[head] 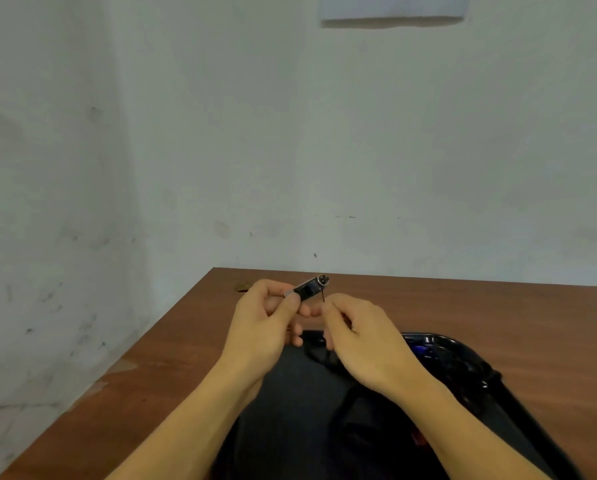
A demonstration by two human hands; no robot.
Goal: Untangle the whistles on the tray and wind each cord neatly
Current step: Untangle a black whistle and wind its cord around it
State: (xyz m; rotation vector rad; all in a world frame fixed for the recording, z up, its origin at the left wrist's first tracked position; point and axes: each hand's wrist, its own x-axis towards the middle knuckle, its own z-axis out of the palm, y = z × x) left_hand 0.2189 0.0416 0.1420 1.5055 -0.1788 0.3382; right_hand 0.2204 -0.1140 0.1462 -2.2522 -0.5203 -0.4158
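Above the brown wooden table [498,313] and glossy black tray [463,355], the left hand [266,317] is pinching a small, light, rigid black-and-silver whistle [309,287] while the right hand's [359,337] fingers are clamping its thin, limp black cord [323,296], best taken near the ring.

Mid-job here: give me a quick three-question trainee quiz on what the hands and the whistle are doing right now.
1. True or false: the whistle lies on the black tray.
2. Which hand grips the whistle body? A) left hand B) right hand C) both
3. Fill in: the right hand pinches the thin dark ____ hanging from the whistle's ring end.

Key
1. False: it is held up above the wooden table.
2. A
3. cord
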